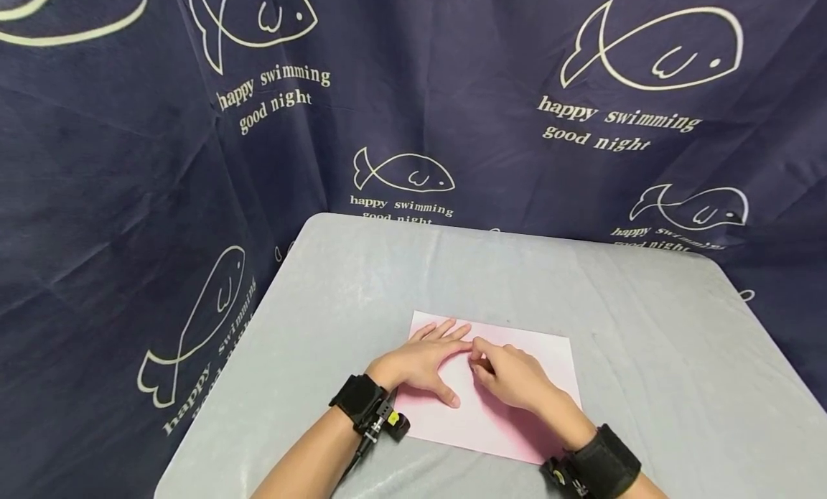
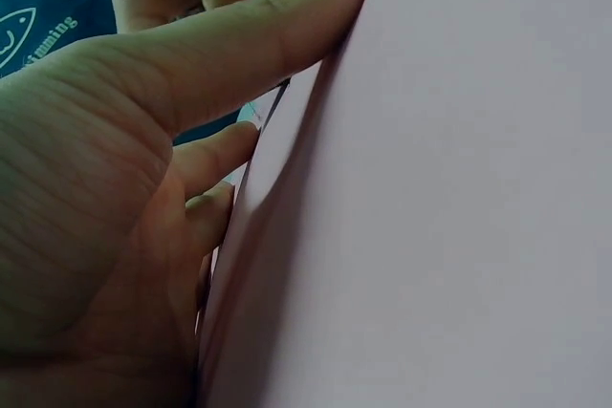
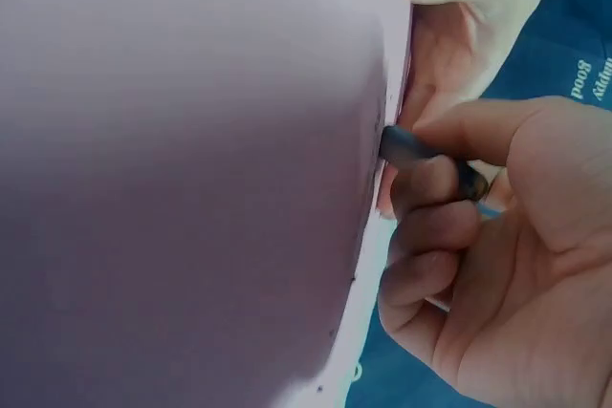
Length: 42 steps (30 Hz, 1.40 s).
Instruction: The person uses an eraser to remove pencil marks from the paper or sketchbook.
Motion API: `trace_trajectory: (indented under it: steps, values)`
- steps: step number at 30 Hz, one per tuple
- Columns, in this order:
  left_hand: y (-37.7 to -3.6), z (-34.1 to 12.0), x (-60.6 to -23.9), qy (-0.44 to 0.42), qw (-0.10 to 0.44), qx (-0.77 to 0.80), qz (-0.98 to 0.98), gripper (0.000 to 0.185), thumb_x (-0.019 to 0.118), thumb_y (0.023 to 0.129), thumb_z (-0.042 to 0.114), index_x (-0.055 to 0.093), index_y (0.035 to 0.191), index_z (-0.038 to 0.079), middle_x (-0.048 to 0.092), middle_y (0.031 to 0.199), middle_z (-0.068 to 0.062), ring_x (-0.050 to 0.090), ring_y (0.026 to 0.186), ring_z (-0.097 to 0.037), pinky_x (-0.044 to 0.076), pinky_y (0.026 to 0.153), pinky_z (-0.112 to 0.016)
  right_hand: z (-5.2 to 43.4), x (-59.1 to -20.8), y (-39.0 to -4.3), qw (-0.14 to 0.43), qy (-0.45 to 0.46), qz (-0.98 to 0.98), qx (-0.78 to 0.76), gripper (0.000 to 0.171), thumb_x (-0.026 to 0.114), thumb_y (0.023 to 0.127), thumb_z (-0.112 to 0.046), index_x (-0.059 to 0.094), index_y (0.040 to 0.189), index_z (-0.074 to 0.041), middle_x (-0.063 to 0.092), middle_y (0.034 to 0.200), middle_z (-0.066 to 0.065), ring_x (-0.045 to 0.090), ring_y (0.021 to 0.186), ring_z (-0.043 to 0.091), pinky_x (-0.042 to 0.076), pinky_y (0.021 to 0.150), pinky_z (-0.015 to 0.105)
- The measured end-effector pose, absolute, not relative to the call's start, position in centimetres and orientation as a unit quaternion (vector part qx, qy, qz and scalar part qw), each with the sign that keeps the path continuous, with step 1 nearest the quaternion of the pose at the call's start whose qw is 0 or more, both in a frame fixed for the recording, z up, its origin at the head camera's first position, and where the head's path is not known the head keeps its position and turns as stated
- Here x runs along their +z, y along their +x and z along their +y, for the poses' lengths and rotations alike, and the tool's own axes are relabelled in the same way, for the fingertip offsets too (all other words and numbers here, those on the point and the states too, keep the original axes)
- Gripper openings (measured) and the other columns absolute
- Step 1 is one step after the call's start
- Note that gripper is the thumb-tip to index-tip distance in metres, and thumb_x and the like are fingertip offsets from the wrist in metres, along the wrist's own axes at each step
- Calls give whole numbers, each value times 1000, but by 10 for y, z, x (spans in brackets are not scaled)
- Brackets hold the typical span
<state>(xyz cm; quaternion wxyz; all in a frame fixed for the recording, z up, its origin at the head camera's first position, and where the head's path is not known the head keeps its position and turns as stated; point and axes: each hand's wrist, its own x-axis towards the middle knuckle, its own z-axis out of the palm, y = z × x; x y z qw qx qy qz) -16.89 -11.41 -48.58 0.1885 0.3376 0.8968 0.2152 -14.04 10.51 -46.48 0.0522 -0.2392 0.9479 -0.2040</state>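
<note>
Right wrist alone shows right hand [image 3: 478, 265] pinching a dark pen [image 3: 426, 155].

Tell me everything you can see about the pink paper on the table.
The pink paper is a pale, matte, rectangular sheet lying flat on the grey table, slightly askew. The left hand rests on it with straight fingers. The right hand, fingers curled, pinches a small dark object whose tip touches the sheet. No print or clear crease shows.
</note>
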Motion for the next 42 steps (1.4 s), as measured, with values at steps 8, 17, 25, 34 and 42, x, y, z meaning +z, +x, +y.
trace_trajectory:
  steps: [8, 17, 25, 34, 42]
  values:
    - [-169, -112, -482, 344, 189, 221, 893, 102, 86, 73, 55, 37, 159, 32, 12, 174, 6, 1, 162, -18, 2, 133, -44, 116, -463, -131, 72, -222, 949, -211, 15, 69, 91, -18, 57, 88, -26, 41, 61, -15, 39, 57, 3, 30, 50, 23]
    - [-169, -115, -483, 342, 190, 218, 894, 103, 86, 73, 56, 36, 160, 33, 11, 174, 7, 1, 162, -19, 2, 133, -43, 126, -460, -114, 88, -214, 950, -209, 25, 69, 87, -15, 51, 81, -31, 39, 59, -17, 37, 55, 1, 28, 48, 22]
    - [-169, -114, -483, 344, 191, 220, 893, 104, 86, 72, 56, 36, 160, 33, 11, 174, 7, 0, 162, -18, 1, 133, -43, 134, -461, -101, 87, -209, 952, -205, 26, 69, 84, -15, 50, 80, -33, 37, 58, -19, 34, 55, -1, 26, 48, 21]
    - [-168, -114, -482, 339, 194, 218, 894, 104, 86, 72, 56, 35, 160, 34, 10, 174, 8, 1, 162, -18, 1, 133, -43, 138, -461, -103, 116, -215, 943, -227, 19, 68, 86, -15, 55, 86, -28, 41, 60, -18, 36, 55, -1, 28, 49, 20]
    - [-169, -114, -480, 342, 197, 221, 892, 104, 86, 72, 56, 35, 160, 32, 10, 174, 7, 0, 162, -18, 0, 133, -43, 133, -449, -121, 142, -220, 939, -222, 11, 66, 95, -19, 56, 94, -24, 53, 70, -15, 48, 64, 5, 37, 57, 24]
